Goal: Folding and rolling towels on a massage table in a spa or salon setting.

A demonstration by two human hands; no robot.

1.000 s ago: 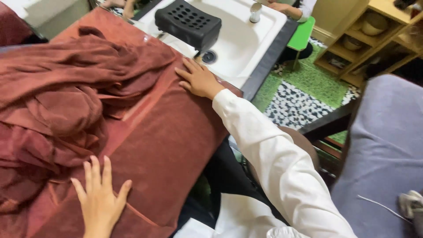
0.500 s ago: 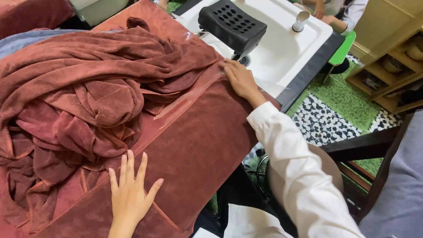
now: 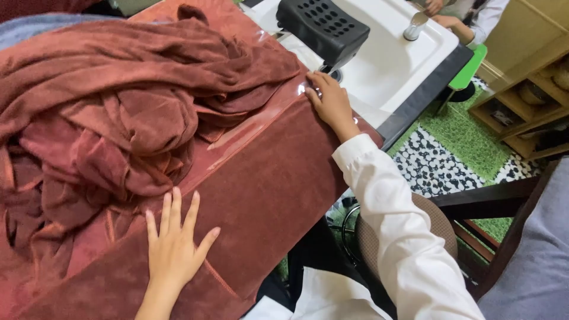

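Note:
A flat dark red towel [image 3: 267, 195] is spread over a surface in front of me. My left hand [image 3: 175, 246] lies palm down on its near part, fingers spread. My right hand [image 3: 329, 104], in a white sleeve, presses flat on the towel's far corner beside the white basin [image 3: 385, 65]. A heap of crumpled dark red towels [image 3: 118, 112] lies to the left, just beyond my left hand. Neither hand holds anything.
A black perforated headrest [image 3: 323, 26] sits on the basin's rim, with a chrome tap [image 3: 415, 25] behind it. Another person's hands [image 3: 441, 15] show at the top right. A wooden shelf [image 3: 527, 101], green mat with pebbles [image 3: 456, 148] and a grey chair [image 3: 533, 261] lie to the right.
The view has shifted closer over the towels. My right hand has slid a little along the far edge of the flat towel; my left hand stays pressed on its near part.

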